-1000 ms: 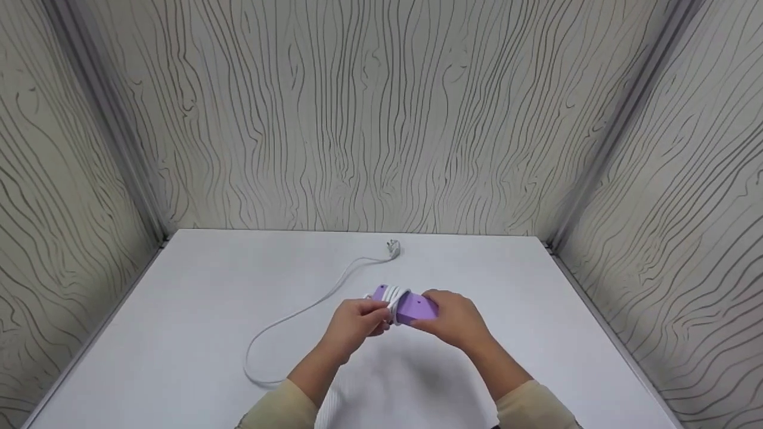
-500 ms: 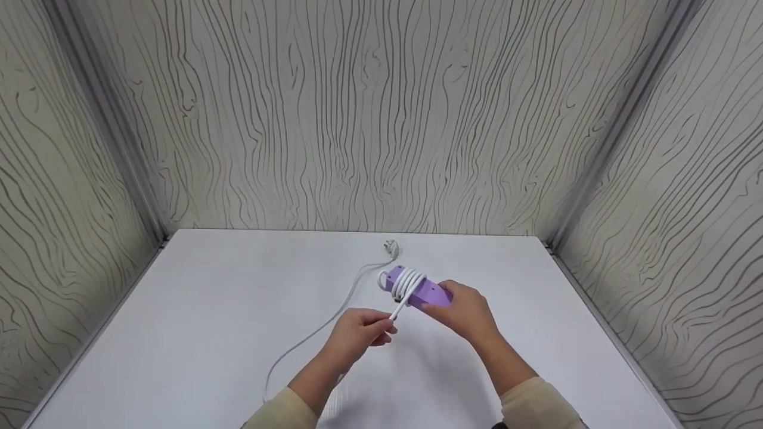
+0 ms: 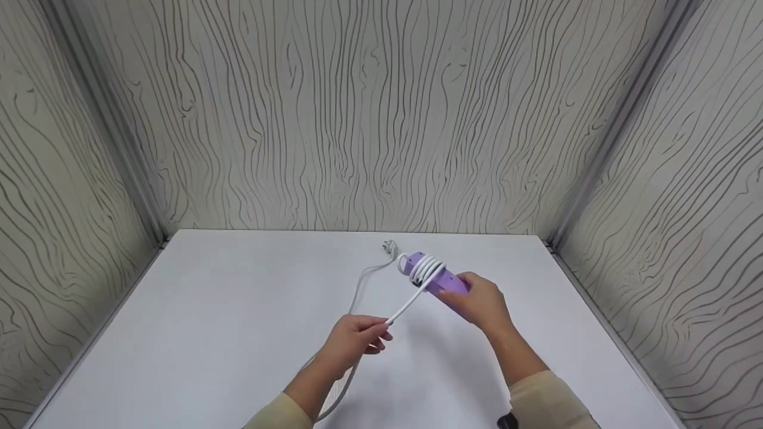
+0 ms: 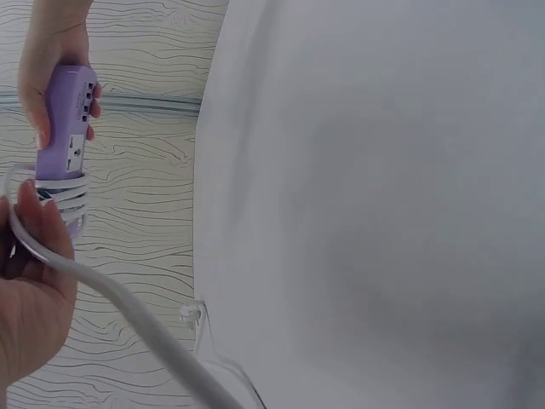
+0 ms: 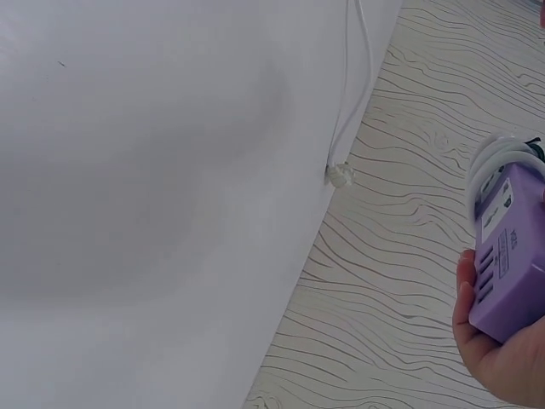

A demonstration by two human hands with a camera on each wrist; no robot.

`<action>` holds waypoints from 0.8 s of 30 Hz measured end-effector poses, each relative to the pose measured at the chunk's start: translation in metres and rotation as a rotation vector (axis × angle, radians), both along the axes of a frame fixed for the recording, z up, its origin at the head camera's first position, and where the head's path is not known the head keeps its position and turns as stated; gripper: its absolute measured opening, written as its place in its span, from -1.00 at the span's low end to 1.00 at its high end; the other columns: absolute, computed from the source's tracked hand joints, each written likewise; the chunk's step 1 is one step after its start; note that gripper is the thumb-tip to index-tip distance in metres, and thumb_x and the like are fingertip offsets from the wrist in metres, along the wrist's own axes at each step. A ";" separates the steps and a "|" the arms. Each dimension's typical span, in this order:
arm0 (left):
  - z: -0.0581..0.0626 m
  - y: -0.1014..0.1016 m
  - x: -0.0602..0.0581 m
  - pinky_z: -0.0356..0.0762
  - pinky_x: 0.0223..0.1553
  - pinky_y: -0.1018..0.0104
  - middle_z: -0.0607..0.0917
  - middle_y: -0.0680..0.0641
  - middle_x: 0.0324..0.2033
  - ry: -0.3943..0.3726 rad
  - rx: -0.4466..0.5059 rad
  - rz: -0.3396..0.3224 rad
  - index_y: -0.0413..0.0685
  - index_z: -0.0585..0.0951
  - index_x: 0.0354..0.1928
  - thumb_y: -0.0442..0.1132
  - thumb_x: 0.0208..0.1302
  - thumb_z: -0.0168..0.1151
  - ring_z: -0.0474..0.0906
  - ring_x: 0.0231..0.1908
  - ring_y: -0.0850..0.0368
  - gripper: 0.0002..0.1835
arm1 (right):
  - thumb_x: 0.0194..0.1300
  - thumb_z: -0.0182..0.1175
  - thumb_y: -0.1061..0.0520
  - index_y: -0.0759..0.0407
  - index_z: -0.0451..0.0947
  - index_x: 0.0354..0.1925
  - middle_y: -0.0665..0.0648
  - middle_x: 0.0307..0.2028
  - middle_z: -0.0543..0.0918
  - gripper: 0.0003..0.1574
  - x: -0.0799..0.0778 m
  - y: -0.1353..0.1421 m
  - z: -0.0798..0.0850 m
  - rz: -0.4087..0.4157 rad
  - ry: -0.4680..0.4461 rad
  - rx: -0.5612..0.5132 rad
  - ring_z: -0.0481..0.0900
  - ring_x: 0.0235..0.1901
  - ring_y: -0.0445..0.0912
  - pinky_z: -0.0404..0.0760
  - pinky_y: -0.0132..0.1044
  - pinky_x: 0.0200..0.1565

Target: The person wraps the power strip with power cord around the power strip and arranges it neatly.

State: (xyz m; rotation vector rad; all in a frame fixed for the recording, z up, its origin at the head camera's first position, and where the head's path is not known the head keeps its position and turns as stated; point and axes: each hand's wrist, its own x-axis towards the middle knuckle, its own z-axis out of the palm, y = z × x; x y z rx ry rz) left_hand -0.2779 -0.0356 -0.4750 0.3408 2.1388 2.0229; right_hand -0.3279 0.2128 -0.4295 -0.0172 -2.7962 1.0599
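Observation:
My right hand (image 3: 480, 301) grips the near end of a purple power strip (image 3: 451, 283), held up over the table and tilted. White cord (image 3: 430, 268) is wound several times round the strip's far end. From these turns a length of cord runs down to my left hand (image 3: 354, 342), which pinches it between thumb and fingers. Sockets and several small slots show on the strip's face in the right wrist view, where the power strip (image 5: 511, 247) lies against the palm. In the left wrist view the loose cord (image 4: 136, 311) trails past the left hand (image 4: 38, 298).
A white plug (image 3: 390, 248) lies near the back edge of the white table (image 3: 238, 298), its cord passing behind the left forearm. Wood-grain patterned panels (image 3: 357, 119) enclose the table at the back and both sides.
The right hand has carried the power strip up and to the right. The left hand, first close to the windings, now stands lower and apart, with the cord stretched between. The cord's loop on the table has shrunk.

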 end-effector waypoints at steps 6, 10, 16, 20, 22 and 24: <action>-0.005 -0.003 -0.001 0.60 -0.33 0.24 0.67 -0.09 -0.41 0.002 -0.027 0.017 -0.15 0.66 -0.16 -0.22 0.24 0.15 0.58 -0.44 0.13 -0.78 | 0.02 0.28 -0.24 0.19 0.44 0.07 0.24 -0.04 0.57 -0.24 -0.001 0.006 0.004 -0.017 -0.019 -0.046 0.51 -0.07 0.12 0.47 0.08 -0.06; -0.009 -0.004 -0.001 0.60 -0.34 0.25 0.68 -0.12 -0.40 -0.001 -0.023 0.000 -0.14 0.67 -0.17 -0.21 0.23 0.16 0.58 -0.44 0.13 -0.79 | 0.04 0.27 -0.24 0.20 0.42 0.09 0.27 -0.01 0.55 -0.22 -0.004 0.010 0.008 -0.023 -0.018 -0.052 0.49 -0.03 0.15 0.44 0.10 -0.03; -0.014 -0.011 -0.004 0.59 -0.33 0.29 0.66 -0.11 -0.41 -0.005 -0.009 -0.005 -0.15 0.66 -0.18 -0.21 0.22 0.17 0.56 -0.44 0.17 -0.79 | 0.02 0.27 -0.27 0.21 0.42 0.09 0.28 0.00 0.54 -0.19 -0.004 0.014 0.012 -0.017 -0.018 -0.036 0.48 -0.02 0.16 0.42 0.11 -0.01; -0.016 -0.016 -0.006 0.59 -0.33 0.29 0.65 -0.11 -0.41 -0.004 0.003 0.021 -0.16 0.66 -0.19 -0.21 0.22 0.18 0.55 -0.44 0.17 -0.79 | 0.01 0.28 -0.26 0.22 0.44 0.07 0.29 -0.01 0.55 -0.20 -0.003 0.015 0.014 -0.008 0.003 -0.020 0.49 -0.04 0.16 0.43 0.09 -0.02; -0.017 -0.018 -0.007 0.59 -0.33 0.29 0.65 -0.10 -0.41 -0.003 -0.001 0.027 -0.15 0.66 -0.18 -0.20 0.22 0.18 0.56 -0.44 0.17 -0.78 | 0.01 0.29 -0.26 0.23 0.44 0.07 0.29 -0.01 0.55 -0.20 -0.002 0.015 0.016 -0.001 0.012 -0.023 0.49 -0.04 0.16 0.42 0.10 -0.01; -0.019 -0.018 -0.008 0.59 -0.33 0.27 0.66 -0.10 -0.41 -0.005 0.003 0.024 -0.16 0.66 -0.17 -0.20 0.22 0.18 0.56 -0.43 0.17 -0.78 | 0.01 0.29 -0.25 0.23 0.44 0.07 0.29 -0.01 0.55 -0.20 0.000 0.014 0.019 0.008 0.018 -0.037 0.49 -0.03 0.17 0.42 0.10 -0.01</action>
